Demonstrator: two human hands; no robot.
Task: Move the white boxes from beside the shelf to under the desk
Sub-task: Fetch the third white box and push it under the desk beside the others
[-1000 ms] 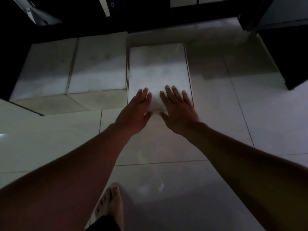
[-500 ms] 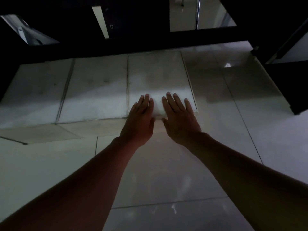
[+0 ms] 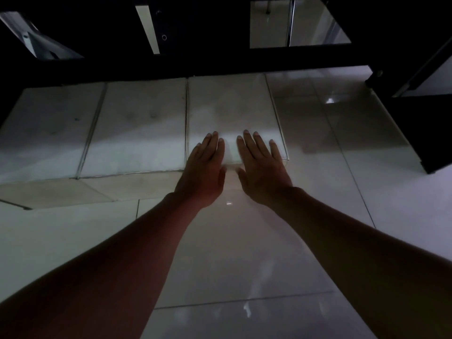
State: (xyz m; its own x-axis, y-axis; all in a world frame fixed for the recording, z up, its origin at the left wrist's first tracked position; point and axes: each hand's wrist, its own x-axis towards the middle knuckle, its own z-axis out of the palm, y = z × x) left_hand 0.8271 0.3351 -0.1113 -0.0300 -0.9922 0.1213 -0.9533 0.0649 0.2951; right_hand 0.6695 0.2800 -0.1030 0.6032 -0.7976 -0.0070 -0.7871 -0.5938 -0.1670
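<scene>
Three flat white boxes lie side by side on the tiled floor under the dark desk [image 3: 220, 62]. The right box [image 3: 232, 108] has both my hands pressed flat on its near edge. My left hand [image 3: 204, 170] rests on its near left part, fingers together and straight. On its near right part lies my right hand [image 3: 263, 167], fingers slightly spread. The middle box [image 3: 139, 128] touches the right box, and the left box [image 3: 46, 128] sits beside the middle one. Neither hand grips anything.
The desk's dark front rail crosses the top of the view above the boxes' far ends. A dark cabinet or desk side [image 3: 425, 128] stands at the right. Glossy pale floor tiles [image 3: 244, 253] spread between me and the boxes.
The right box has slid away from me, further under the desk, until its near edge is roughly level with the other two. Both hands moved forward with it.
</scene>
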